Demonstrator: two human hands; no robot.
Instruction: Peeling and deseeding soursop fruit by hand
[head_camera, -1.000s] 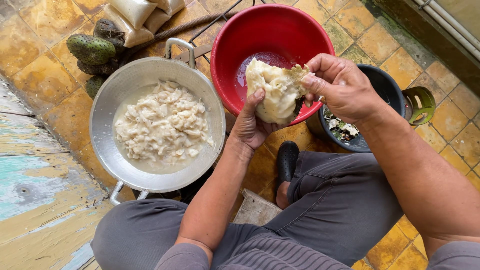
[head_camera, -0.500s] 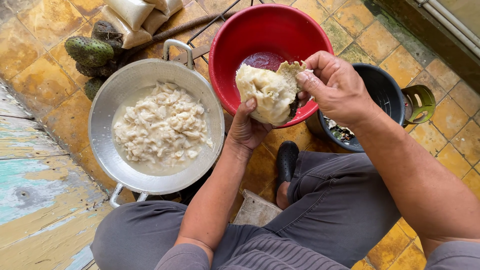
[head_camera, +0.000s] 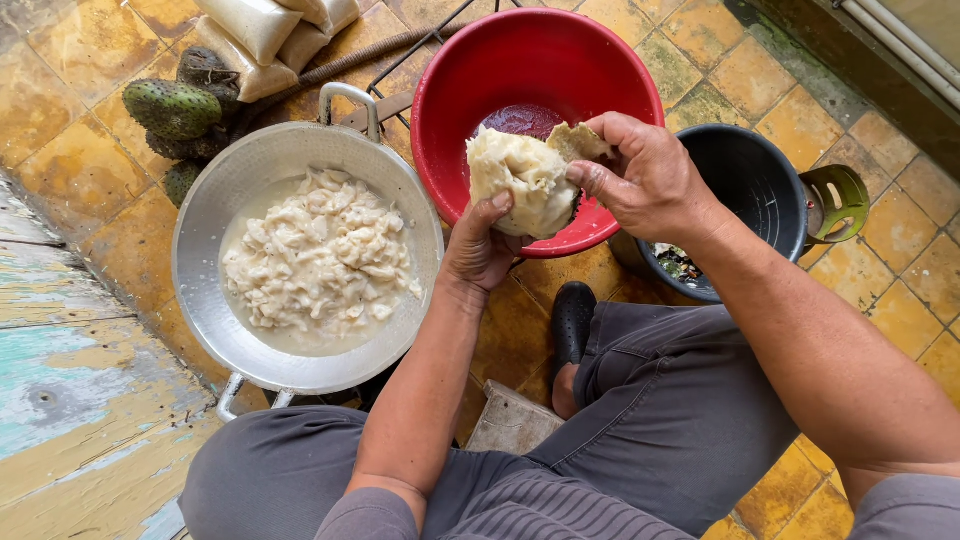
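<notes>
1. Your left hand (head_camera: 480, 250) cups one pale, lumpy piece of white fruit flesh (head_camera: 520, 180) from below, fingers closed up around its underside and the thumb pressed on its near face.
2. Your right hand (head_camera: 645, 180) is clamped on the same lump from the right: thumb and fingertips pinch a thin flap of peel (head_camera: 578, 142) at its top edge.
3. The lump hangs over the near rim of one red plastic basin (head_camera: 450, 80), above a little reddish liquid lying in the basin's bottom.
4. To the left of the basin, touching or just beside it, stands one metal pan with two loop handles (head_camera: 200, 210). It holds many white pulp pieces in milky liquid (head_camera: 320, 265); they are too many and too clumped to count.
5. To the right of the basin sits one dark bucket (head_camera: 760, 180), with scraps in its bottom by the near wall, partly hidden by your right forearm.
6. One green handled object (head_camera: 840, 200) leans at the bucket's far right rim.
7. At the far left corner of the tiled floor (head_camera: 90, 150) lie at least three green spiky fruits (head_camera: 172, 108), bunched together beyond the pan.
8. Behind them are at least three pale filled bags (head_camera: 260, 25), cut off by the top edge.
9. One black shoe (head_camera: 572, 318) shows between your knees, just under the basin.
</notes>
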